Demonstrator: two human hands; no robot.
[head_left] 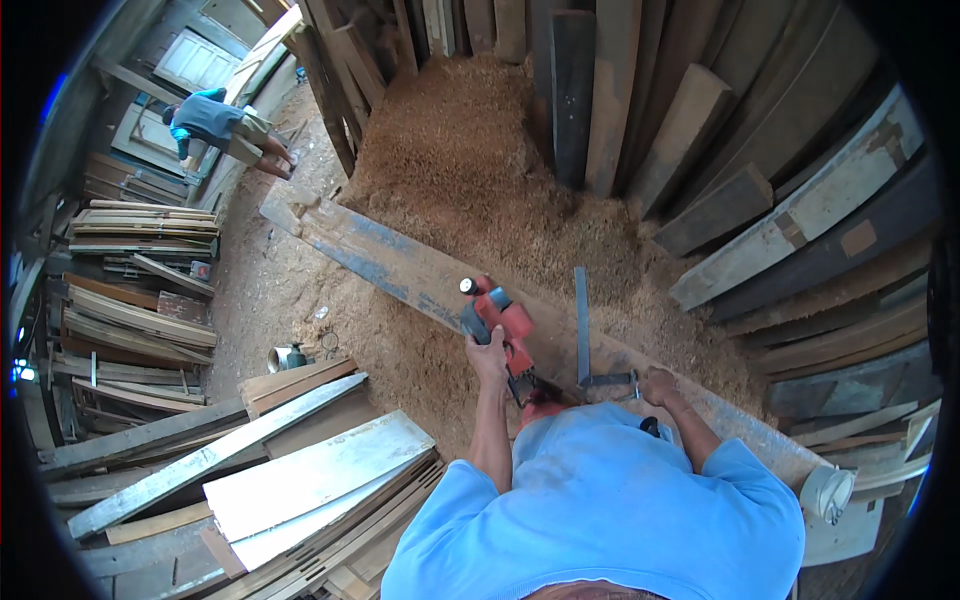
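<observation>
A red and black electric planer (pixel 512 322) lies along a long, worn plank (pixel 400 262) in front of me. My left hand (pixel 487 352) is closed around the planer's black part. To its right, a dark metal bar clamp (pixel 583 325) lies across the plank, its long bar pointing away from me. Beside the clamp's screw end, my right hand (pixel 660 386) is curled close against the handle; its fingertips are partly hidden. The planer's near end and part of the plank disappear behind my blue shirt.
Wood shavings (pixel 450 135) are heaped beyond the plank. Upright boards (pixel 610 95) line the far and right sides. Stacked timber (pixel 145 320) and white panels (pixel 315 475) lie left. A white bucket (pixel 828 492) stands at the plank's right end. Another person (pixel 222 125) bends over at far left.
</observation>
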